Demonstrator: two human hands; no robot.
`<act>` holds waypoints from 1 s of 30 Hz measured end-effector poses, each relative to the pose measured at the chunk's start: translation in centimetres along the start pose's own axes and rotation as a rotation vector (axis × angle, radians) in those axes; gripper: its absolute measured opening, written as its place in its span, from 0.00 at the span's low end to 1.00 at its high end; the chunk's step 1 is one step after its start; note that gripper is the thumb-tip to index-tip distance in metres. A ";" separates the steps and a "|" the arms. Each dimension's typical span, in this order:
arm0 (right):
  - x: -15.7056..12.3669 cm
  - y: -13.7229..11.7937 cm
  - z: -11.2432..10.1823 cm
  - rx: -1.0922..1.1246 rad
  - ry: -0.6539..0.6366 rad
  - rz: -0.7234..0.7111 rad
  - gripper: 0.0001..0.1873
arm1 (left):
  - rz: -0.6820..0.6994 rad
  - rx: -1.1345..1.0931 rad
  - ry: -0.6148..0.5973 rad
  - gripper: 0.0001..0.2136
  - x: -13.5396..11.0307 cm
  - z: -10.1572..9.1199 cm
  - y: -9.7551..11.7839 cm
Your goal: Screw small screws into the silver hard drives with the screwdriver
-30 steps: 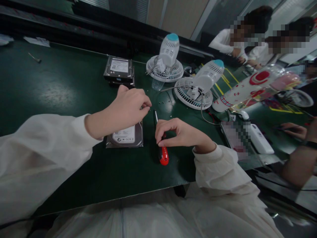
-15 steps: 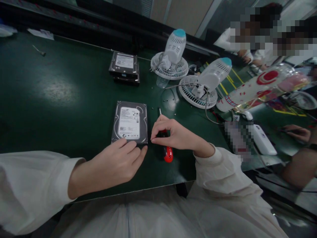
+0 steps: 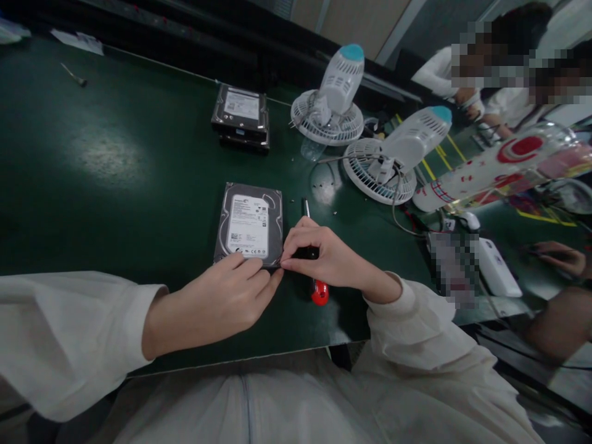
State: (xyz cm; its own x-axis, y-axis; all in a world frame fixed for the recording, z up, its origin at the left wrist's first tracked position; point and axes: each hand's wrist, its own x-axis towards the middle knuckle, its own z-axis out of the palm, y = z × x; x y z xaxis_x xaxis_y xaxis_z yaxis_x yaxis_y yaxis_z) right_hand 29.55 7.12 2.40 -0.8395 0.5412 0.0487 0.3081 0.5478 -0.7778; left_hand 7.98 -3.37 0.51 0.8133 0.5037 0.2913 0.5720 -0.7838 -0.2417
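Head view: we see a hard drive [image 3: 250, 225] label up on the green worktop [image 3: 111, 228], in front of the wearer. Our left hand [image 3: 231, 293] lays its fingers over the drive's near edge; we cannot tell whether it grips. Our right hand [image 3: 319, 250] pinches thumb and forefinger together at the near right corner (anything tiny between them is hidden). Under that hand we note a red-and-black screwdriver [image 3: 320, 293]; beyond, stacked drives [image 3: 241, 111] and loose small parts [image 3: 317, 185].
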 end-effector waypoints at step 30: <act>-1.5 -1.7 -2.5 -0.235 -0.050 0.004 0.11 | -0.013 -0.009 -0.012 0.18 -0.1 0.1 0.0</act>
State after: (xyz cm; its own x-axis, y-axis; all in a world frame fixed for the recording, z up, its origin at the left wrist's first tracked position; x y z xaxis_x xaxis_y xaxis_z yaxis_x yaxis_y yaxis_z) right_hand 31.37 6.99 5.24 -0.8572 0.5149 0.0099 0.4025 0.6819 -0.6107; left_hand 7.91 -3.35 0.43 0.8070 0.5185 0.2828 0.5817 -0.7805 -0.2291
